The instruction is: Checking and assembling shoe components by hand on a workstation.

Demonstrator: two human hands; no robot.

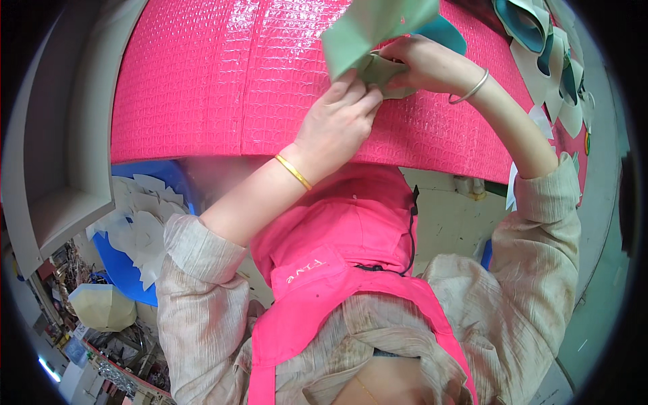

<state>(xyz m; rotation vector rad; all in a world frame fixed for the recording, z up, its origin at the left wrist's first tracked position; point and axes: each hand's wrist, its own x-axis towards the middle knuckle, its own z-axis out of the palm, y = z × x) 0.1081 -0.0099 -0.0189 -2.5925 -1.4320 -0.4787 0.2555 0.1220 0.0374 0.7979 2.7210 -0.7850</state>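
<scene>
A pale green sheet piece (378,34), bent and folded, is held above the pink textured table cover at the far side. A teal part (442,32) shows behind it, beside my right hand. My left hand (344,111) has its fingers closed on the lower edge of the green piece. To its right, my right hand (428,64) curls its fingers over a folded part of the same piece. Its fingertips are partly hidden by the material, whose exact kind I cannot tell.
The pink table cover (196,88) spreads beneath my hands. Several pale and teal pieces (557,74) lie at the right edge. A grey shelf frame (67,196) stands at left. Below it, a blue bin (125,270) holds white scraps (145,209).
</scene>
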